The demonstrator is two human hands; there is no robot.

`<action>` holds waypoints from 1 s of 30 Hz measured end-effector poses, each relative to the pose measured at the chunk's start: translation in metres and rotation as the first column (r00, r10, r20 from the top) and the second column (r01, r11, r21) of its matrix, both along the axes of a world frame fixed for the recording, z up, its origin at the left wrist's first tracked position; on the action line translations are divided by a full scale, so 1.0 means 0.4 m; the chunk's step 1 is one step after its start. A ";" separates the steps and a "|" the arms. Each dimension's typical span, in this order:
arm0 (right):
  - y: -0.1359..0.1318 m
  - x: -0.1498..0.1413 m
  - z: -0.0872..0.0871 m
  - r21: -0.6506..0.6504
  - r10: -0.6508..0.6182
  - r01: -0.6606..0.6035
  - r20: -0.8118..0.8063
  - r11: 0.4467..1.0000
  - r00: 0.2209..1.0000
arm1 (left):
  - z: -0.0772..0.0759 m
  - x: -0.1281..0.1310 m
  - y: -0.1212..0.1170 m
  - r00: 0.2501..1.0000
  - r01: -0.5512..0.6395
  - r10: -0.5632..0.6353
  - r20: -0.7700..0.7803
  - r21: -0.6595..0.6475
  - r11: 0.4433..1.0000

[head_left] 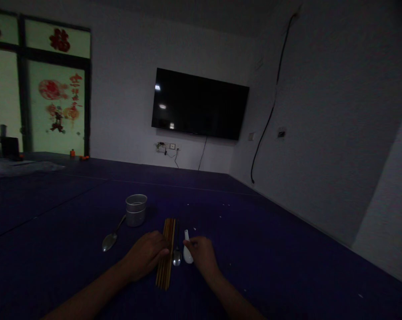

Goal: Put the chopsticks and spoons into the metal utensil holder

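Note:
My left hand [149,253] lies over the left side of a bundle of wooden chopsticks [163,275], its thumb and bent fingers closed on the middle of them. Just right of the bundle a metal spoon [177,258] lies alongside, bowl toward me. My right hand [202,253] pinches a white soup spoon [188,255] at its handle. That spoon's bowl points toward me, and fingers cover part of it. Beyond my left hand stands a metal cup [136,211]. A larger metal spoon [109,241] lies by the cup, its handle end close to the cup's base.
The dark blue surface [270,258] carries small white scraps. A wall-mounted television [201,104] hangs ahead, with a black cable [270,115] on the right wall. Orange items [72,153] and a crumpled clear sheet [21,166] lie at the far left.

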State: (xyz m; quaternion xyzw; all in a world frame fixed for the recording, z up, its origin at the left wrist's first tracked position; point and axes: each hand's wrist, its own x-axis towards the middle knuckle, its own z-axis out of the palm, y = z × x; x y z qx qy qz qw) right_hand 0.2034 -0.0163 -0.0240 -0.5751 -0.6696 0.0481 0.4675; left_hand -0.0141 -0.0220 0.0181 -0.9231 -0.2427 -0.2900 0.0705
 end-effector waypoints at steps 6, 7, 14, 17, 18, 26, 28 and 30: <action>-0.010 -0.006 0.004 0.050 0.028 -0.029 0.028 0.998 0.999 | 0.011 0.002 -0.007 0.999 0.039 -0.039 -0.010 -0.021 0.999; -0.011 -0.006 0.005 0.050 0.034 -0.036 0.037 0.998 0.999 | 0.010 0.002 -0.007 0.999 0.034 -0.035 -0.013 -0.021 0.999; -0.007 -0.008 0.000 0.107 -0.042 0.030 0.112 0.994 0.993 | -0.005 0.000 0.006 0.994 -0.109 0.108 0.007 0.040 0.993; -0.003 -0.007 -0.008 0.110 -0.050 0.039 0.098 0.993 0.994 | -0.009 -0.002 0.014 0.988 -0.156 0.156 0.014 0.065 0.986; -0.002 -0.006 -0.009 0.099 -0.046 0.037 0.099 0.994 0.994 | -0.010 -0.002 0.016 0.986 -0.169 0.168 0.016 0.072 0.983; -0.021 -0.012 0.019 -0.147 -0.061 0.093 0.204 0.985 0.977 | -0.005 -0.014 0.022 0.939 -0.344 0.341 0.046 0.128 0.930; -0.031 -0.016 0.030 -0.187 -0.069 0.112 0.225 0.976 0.972 | 0.013 -0.025 0.017 0.901 -0.433 0.422 0.101 0.147 0.889; -0.040 -0.019 0.040 -0.179 -0.085 0.128 0.228 0.976 0.970 | 0.042 -0.041 0.013 0.835 -0.550 0.540 0.109 0.127 0.825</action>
